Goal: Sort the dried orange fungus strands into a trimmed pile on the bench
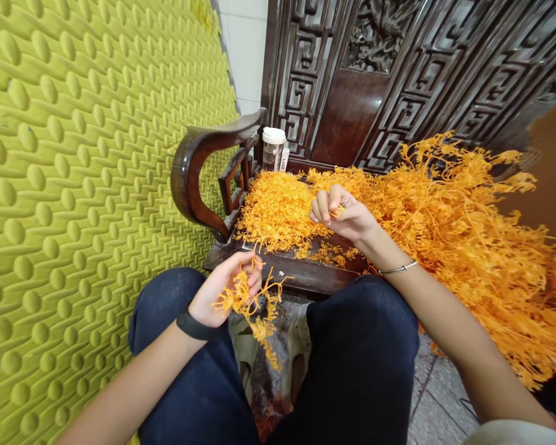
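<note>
My left hand (pixel 225 290) is closed around an orange plastic sprig (pixel 252 309) with branching stems that dangle between my knees. My right hand (pixel 340 213) hovers over the seat of a dark wooden chair (pixel 199 179), fingers pinched on a small orange piece (pixel 337 213). Just beyond that hand lies a heap of small orange pieces (pixel 278 207) on the seat. A large pile of long orange plastic branches (pixel 467 235) spreads to the right of my right arm.
A white-lidded clear jar (pixel 273 148) stands at the back corner of the seat against the carved wooden backrest (pixel 380 74). A yellow-green bumpy mat (pixel 74 185) fills the left. My legs in dark trousers (pixel 361 358) are in front of the chair.
</note>
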`<state>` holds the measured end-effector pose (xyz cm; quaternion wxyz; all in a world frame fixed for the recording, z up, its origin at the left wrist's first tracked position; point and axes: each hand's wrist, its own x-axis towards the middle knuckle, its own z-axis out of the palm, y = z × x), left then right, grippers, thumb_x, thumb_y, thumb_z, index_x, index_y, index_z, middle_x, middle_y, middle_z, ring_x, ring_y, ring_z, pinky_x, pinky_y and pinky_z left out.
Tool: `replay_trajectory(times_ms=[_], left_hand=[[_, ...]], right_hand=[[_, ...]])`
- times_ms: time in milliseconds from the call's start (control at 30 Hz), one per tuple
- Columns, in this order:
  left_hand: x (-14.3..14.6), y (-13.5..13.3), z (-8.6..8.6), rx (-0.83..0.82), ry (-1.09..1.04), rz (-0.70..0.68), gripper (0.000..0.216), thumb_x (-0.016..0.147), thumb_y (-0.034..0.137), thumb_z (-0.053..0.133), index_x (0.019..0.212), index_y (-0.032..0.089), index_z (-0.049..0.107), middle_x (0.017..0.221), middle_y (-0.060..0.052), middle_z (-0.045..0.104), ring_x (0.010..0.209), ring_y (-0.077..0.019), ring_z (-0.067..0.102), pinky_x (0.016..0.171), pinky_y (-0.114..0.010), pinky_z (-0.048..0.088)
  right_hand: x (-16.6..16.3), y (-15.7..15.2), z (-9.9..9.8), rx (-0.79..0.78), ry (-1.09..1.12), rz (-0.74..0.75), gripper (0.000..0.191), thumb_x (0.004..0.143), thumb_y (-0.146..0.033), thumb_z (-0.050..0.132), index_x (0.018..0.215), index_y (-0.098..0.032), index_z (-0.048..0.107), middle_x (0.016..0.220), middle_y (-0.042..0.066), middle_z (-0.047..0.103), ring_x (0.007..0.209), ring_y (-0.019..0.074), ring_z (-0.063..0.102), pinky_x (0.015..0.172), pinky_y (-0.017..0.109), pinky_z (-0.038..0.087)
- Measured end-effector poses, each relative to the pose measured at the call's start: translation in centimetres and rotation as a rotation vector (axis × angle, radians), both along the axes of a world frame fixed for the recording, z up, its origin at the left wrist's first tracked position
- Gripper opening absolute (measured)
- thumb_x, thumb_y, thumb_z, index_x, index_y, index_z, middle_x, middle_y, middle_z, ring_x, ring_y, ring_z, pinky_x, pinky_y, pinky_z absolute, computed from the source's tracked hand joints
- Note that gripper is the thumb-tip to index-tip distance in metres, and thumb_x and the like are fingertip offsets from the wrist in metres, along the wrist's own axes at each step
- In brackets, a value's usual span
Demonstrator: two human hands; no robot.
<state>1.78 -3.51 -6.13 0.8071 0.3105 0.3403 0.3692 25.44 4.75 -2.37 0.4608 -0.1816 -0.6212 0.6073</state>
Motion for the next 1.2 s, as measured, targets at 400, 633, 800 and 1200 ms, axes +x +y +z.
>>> replay_trajectory(times_ms=[400,633,800,1200], left_hand=[[-0.11,-0.07,-0.02,-0.009,0.000,-0.002,0.026,0.086,0.024,0.040,0.066,0.015,0.052,0.049,0.003,0.038,0.039,-0.0091,0.040,0.035,-0.017,0.035],[-0.13,0.00,-0.05,-0.003,-0.011,-0.005,0.022,0.084,0.025,0.044,0.067,0.015,0.052,0.049,0.003,0.039,0.040,-0.0093,0.041,0.036,-0.018,0.035],[-0.04,-0.05,0.02,0.003,-0.010,-0.007,0.024,0.085,0.025,0.042,0.066,0.015,0.052,0.049,0.003,0.039,0.039,-0.0092,0.041,0.036,-0.018,0.035],[-0.15,0.00,-0.07,0.015,0.007,-0.013,0.030,0.089,0.024,0.034,0.066,0.015,0.052,0.050,0.002,0.037,0.040,-0.0092,0.040,0.038,-0.019,0.034]], right_hand=[[0.09,0.09,-0.03,-0.009,0.002,-0.007,0.036,0.057,-0.033,0.078,0.057,-0.020,0.044,0.051,-0.007,0.046,0.046,0.0059,0.040,0.053,0.024,0.037],[0.60,0.37,-0.64,-0.044,-0.051,0.004,0.032,0.057,-0.038,0.076,0.071,-0.021,0.052,0.052,-0.007,0.045,0.047,0.0068,0.039,0.055,0.026,0.038],[0.68,0.30,-0.58,-0.061,-0.046,0.009,0.033,0.057,-0.039,0.075,0.070,-0.022,0.051,0.051,-0.007,0.044,0.046,0.0069,0.038,0.053,0.026,0.036],[0.74,0.28,-0.08,-0.076,0.008,0.025,0.031,0.066,-0.041,0.072,0.064,-0.020,0.049,0.054,-0.006,0.040,0.049,0.0074,0.037,0.058,0.025,0.039]])
